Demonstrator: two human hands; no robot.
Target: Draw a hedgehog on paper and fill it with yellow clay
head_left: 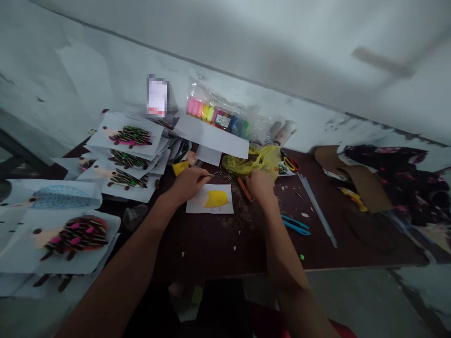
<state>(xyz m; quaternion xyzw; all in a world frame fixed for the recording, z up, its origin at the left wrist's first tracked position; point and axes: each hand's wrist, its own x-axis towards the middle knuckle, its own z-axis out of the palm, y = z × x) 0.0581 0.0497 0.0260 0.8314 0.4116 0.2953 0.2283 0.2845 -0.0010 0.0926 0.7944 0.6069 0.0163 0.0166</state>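
My left hand [192, 182] is closed, with thumb and forefinger pinching a small dark sliver that looks like a sunflower seed [212, 175]. Just below it lies a white paper sheet [226, 209] bearing a hedgehog shape with a flat yellow clay body [216, 198] and a pale snout. My right hand [260, 185] is curled at the front of a yellow plastic bag [243, 163]; its fingertips are mostly hidden. Loose striped seeds [225, 175] are scattered between the hands, and an orange stick-like tool [244, 189] lies beside my right fingers.
Seed-covered hedgehog pictures [131, 136] are stacked at left. Colored clay packs [207, 112] stand behind, near a blurred upright screen [157, 96]. Scissors [291, 163], blue tweezers-like tool [296, 224], clear sticks [317, 209] and brown cardboard [368, 190] lie at right.
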